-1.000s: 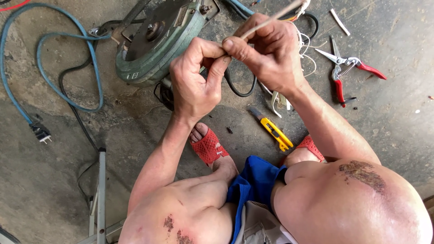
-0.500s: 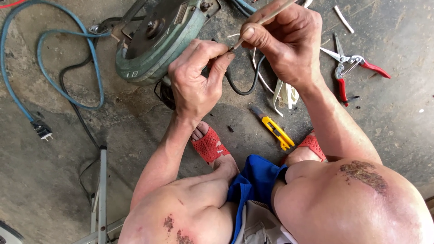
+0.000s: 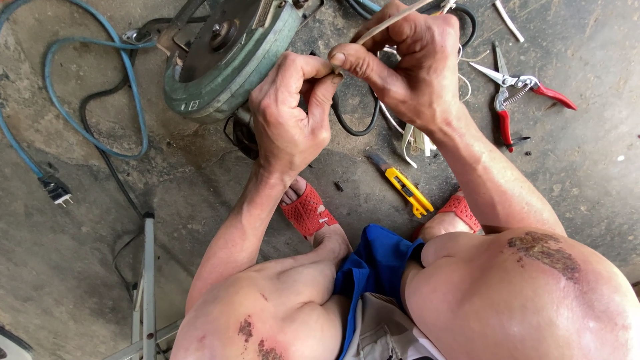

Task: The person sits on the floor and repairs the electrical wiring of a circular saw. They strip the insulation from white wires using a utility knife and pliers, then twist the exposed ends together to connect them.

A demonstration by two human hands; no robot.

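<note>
Pinching the pale wire [image 3: 390, 20] between thumb and forefinger, the right hand [image 3: 407, 63] ran it up-right from the left hand [image 3: 290, 110], whose closed fingertips met its lower end.

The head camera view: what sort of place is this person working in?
Probably an informal repair spot on a bare concrete floor. A green motor housing, red-handled pruning shears and a yellow utility knife lie about while both hands pinch a pale wire.

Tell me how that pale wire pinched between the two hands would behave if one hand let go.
The pale wire would probably sag, since it already curves between the right hand and left hand. It looks thin, so likely very light. Similar white strands lie loosely curled on the concrete floor, suggesting it bends easily rather than springing straight.
</note>
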